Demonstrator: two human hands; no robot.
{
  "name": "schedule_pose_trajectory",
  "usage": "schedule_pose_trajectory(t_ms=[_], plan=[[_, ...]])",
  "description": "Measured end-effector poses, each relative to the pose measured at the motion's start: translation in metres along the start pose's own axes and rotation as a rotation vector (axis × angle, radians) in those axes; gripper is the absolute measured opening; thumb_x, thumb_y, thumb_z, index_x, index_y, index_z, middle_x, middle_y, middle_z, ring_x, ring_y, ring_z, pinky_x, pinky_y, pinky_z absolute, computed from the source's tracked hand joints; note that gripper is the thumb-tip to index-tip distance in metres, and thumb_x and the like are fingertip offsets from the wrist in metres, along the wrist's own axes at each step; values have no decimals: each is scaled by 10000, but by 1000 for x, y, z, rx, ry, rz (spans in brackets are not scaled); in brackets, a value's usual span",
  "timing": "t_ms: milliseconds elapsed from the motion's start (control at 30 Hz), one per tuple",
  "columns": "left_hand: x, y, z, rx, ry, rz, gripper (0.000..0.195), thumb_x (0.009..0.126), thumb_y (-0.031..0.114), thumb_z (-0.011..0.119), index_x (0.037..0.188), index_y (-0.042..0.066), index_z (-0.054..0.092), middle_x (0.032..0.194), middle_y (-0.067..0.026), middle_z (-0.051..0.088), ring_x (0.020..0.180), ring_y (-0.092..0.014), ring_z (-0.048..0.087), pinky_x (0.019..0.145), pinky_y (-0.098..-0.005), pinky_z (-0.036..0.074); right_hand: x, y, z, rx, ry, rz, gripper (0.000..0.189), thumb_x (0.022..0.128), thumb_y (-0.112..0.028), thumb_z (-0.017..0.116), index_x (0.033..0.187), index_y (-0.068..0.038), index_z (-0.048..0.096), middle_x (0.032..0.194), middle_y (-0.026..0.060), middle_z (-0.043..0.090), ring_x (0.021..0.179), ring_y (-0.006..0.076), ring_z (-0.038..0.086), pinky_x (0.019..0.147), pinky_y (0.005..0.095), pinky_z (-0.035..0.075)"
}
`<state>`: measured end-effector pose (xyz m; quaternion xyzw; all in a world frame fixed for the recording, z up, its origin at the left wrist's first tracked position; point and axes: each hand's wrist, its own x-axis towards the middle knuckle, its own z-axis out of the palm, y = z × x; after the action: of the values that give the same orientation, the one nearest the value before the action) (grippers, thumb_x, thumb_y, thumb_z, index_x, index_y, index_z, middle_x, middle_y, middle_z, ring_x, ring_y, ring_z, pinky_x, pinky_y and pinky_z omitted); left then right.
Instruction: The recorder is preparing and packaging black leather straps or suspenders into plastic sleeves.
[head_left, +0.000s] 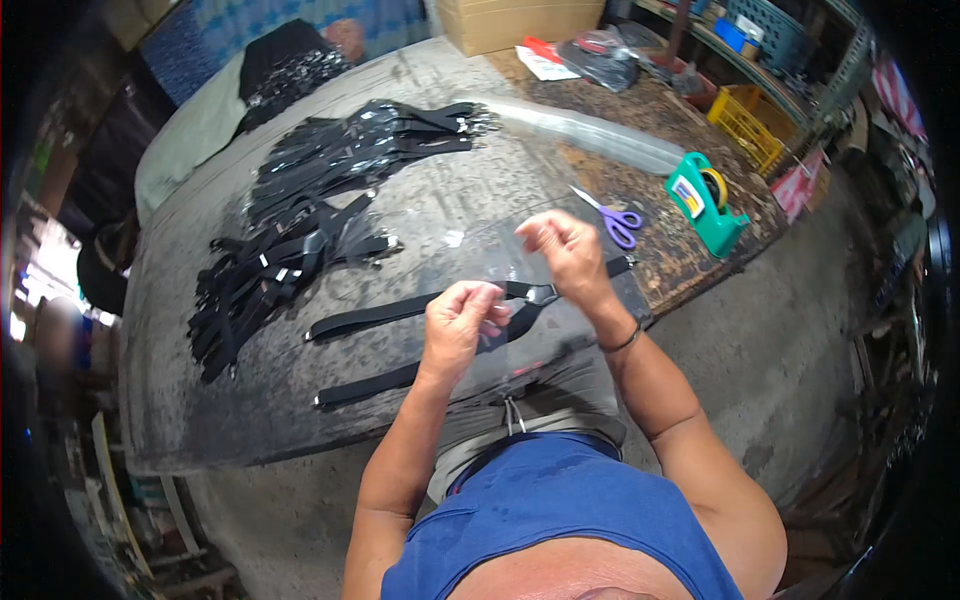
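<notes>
My left hand (461, 322) pinches a thin, clear plastic bag (504, 262) that is hard to make out against the table. Higher and to the right, my right hand (566, 255) has its fingers curled at the bag's other side. Beneath both hands lies a pair of black elastic suspenders (375, 316), its two straps spread to the left and its joining patch partly covered by my right hand. Metal clips show at the strap ends. Purple-handled scissors (621, 225) rest just right of my right hand.
Bagged black suspenders (330, 161) are piled farther back, with loose suspenders (255, 277) at left. A stack of clear plastic sleeves (592, 131) lies near a green tape dispenser (705, 206). A cardboard box (517, 22) stands at the table's back; shelving (750, 52) is at right.
</notes>
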<state>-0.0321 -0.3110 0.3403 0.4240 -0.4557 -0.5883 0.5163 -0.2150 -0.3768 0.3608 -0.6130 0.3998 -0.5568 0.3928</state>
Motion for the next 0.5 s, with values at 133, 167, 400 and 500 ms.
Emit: schedule_pose_trajectory(t_ms=[133, 167, 400, 500], plan=[[10, -3, 5, -25, 24, -62, 219, 978, 251, 600, 996, 37, 646, 826, -71, 699, 674, -122, 659, 563, -238, 515, 31, 57, -101, -758, 195, -204, 202, 886, -216, 636, 973, -44, 693, 945, 171, 668, 893, 346, 647, 777, 420, 515], [14, -2, 6, -51, 22, -83, 228, 976, 261, 602, 997, 37, 643, 825, -70, 699, 670, -118, 656, 557, -236, 509, 28, 72, -127, -892, 135, -68, 245, 878, -236, 638, 1064, -81, 677, 1003, 177, 651, 937, 375, 635, 813, 455, 512], [42, -1, 23, -100, -38, -85, 269, 961, 296, 622, 1023, 36, 648, 845, -71, 699, 681, -123, 661, 559, -239, 511, 33, 111, -171, -1127, -187, 373, 542, 777, -226, 693, 1295, -116, 579, 1135, 206, 600, 1090, 384, 588, 921, 454, 483], [49, 7, 26, -111, -54, -58, 263, 960, 287, 625, 1020, 33, 659, 868, -77, 698, 699, -132, 671, 567, -244, 523, 48, 130, -185, -935, -184, 461, 465, 792, -249, 665, 1250, -179, 621, 1131, 209, 590, 1079, 383, 610, 917, 466, 493]])
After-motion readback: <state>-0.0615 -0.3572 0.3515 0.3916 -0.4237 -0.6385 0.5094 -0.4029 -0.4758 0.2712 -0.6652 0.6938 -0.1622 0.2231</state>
